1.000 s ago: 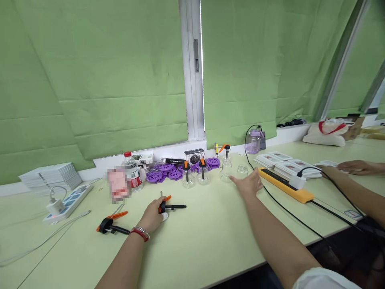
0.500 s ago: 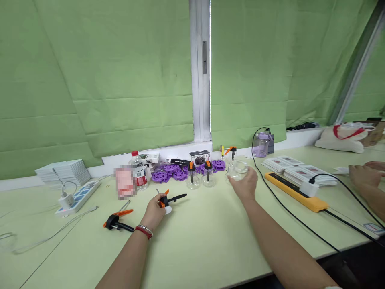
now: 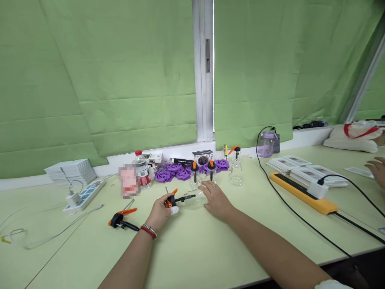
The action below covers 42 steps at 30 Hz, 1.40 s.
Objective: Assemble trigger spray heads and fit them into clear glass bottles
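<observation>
My left hand (image 3: pixel 160 212) is closed round a black spray pump head (image 3: pixel 171 200) with an orange trigger, its black tube pointing right. A white covering wraps one of the fingertips. My right hand (image 3: pixel 219 201) grips a clear bottle (image 3: pixel 197 200) tipped on its side, its neck round the end of the tube. Fingers and glare hide part of this bottle. A second spray pump head (image 3: pixel 118 220) lies on the table left of my left hand. Behind my hands stand two clear bottles with black and orange tops (image 3: pixel 194 167), and another bottle (image 3: pixel 236 176) with an orange trigger.
Purple plastic parts (image 3: pixel 164 176) are heaped at the back beside a red-capped bottle (image 3: pixel 144 176). A yellow power strip (image 3: pixel 296 194) and its black cables run along the right. White stacks (image 3: pixel 319 176) lie behind it. Another person's hand (image 3: pixel 377 170) is at far right.
My right hand has brought the clear bottle from the back right leftward to the pump head in my left hand. The tube's end is now inside the bottle's neck.
</observation>
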Tool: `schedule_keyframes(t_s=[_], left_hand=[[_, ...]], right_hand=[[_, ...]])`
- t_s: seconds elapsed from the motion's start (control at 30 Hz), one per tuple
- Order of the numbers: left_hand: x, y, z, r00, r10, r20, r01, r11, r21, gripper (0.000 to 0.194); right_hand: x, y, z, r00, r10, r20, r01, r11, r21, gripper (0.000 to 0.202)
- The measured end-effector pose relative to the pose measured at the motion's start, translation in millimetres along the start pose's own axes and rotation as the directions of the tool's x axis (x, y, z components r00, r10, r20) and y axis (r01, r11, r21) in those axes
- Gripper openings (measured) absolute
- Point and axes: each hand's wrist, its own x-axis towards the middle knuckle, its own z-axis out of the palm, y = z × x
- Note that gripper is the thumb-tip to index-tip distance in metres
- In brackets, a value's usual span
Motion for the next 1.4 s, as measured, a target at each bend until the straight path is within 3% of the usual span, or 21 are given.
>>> schedule_keyframes(t_s=[0.2, 0.47, 0.6, 0.7, 0.83, 0.93, 1.03, 1.13, 1.2, 1.33, 1.4], left_hand=[[0, -6, 6.1, 0.987, 0.038, 0.157, -0.024, 0.995, -0.093, 0.058], [1, -11, 4.1, 0.985, 0.045, 0.168, -0.037, 0.998, -0.055, 0.058], [-1, -9, 3.4, 0.98, 0.034, 0.197, -0.032, 0.999, -0.011, 0.056], [-2, -4, 3.5, 0.979, 0.032, 0.201, -0.032, 0.999, -0.006, 0.052], [-3, -3, 3.4, 0.975, 0.02, 0.221, -0.021, 1.0, 0.002, 0.053], [-4, -3, 2.7, 0.963, 0.019, 0.269, -0.021, 1.0, 0.005, 0.051], [-7, -1, 2.3, 0.954, 0.033, 0.299, -0.017, 0.998, -0.055, 0.049], [-11, 6, 4.1, 0.945, 0.003, 0.327, 0.069, 0.976, -0.207, 0.043], [-14, 10, 6.8, 0.959, -0.04, 0.279, 0.123, 0.95, -0.287, 0.044], [-16, 14, 10.4, 0.985, -0.134, 0.105, 0.16, 0.938, -0.309, 0.037], [-14, 13, 9.0, 0.975, -0.203, 0.087, 0.22, 0.925, -0.309, 0.033]], right_hand=[[1, -17, 1, 0.996, -0.08, 0.03, 0.078, 0.994, 0.074, 0.065], [0, -19, 0, 0.995, -0.099, 0.027, 0.095, 0.988, 0.123, 0.066], [-2, -14, 1, 0.995, -0.095, -0.009, 0.093, 0.951, 0.296, 0.072], [-2, -7, 3, 1.0, 0.028, -0.007, -0.02, 0.857, 0.515, 0.082], [0, -1, 2, 0.982, 0.14, 0.128, -0.189, 0.642, 0.743, 0.078], [2, 0, 1, 0.974, 0.157, 0.163, -0.219, 0.476, 0.852, 0.072], [1, -3, -1, 0.969, 0.163, 0.185, -0.236, 0.393, 0.889, 0.069], [0, -8, -2, 0.972, 0.153, 0.176, -0.226, 0.43, 0.874, 0.067], [-1, -13, -2, 0.986, 0.13, 0.104, -0.156, 0.508, 0.847, 0.065], [-2, -25, -1, 0.994, -0.008, -0.11, 0.082, 0.717, 0.692, 0.07], [-2, -30, -1, 0.972, -0.121, -0.204, 0.217, 0.801, 0.558, 0.072]])
